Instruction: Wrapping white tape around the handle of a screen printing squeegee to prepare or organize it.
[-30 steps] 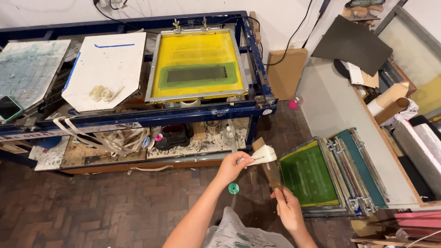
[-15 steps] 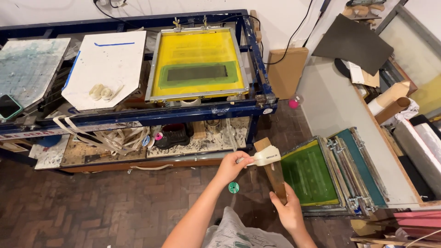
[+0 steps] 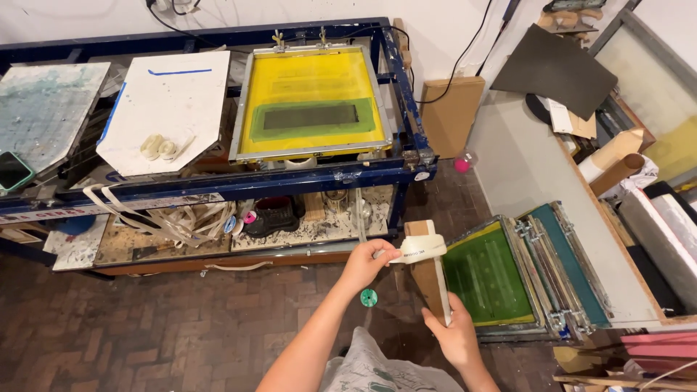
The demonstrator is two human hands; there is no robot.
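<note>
A brown squeegee (image 3: 428, 279) is standing upright at lower centre, a strip of pale tape (image 3: 420, 249) wrapping around its top. The right hand (image 3: 457, 337) is clasping its lower end from below; the left hand (image 3: 365, 263) is pinching the tape's left end. Stacked printing screens (image 3: 530, 268) are leaning just right.

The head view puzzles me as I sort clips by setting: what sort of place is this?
Most likely a screen-printing workshop: a yellow mesh screen clamped on a blue press frame, more framed screens leaning by a table, and a squeegee in the hands.
</note>
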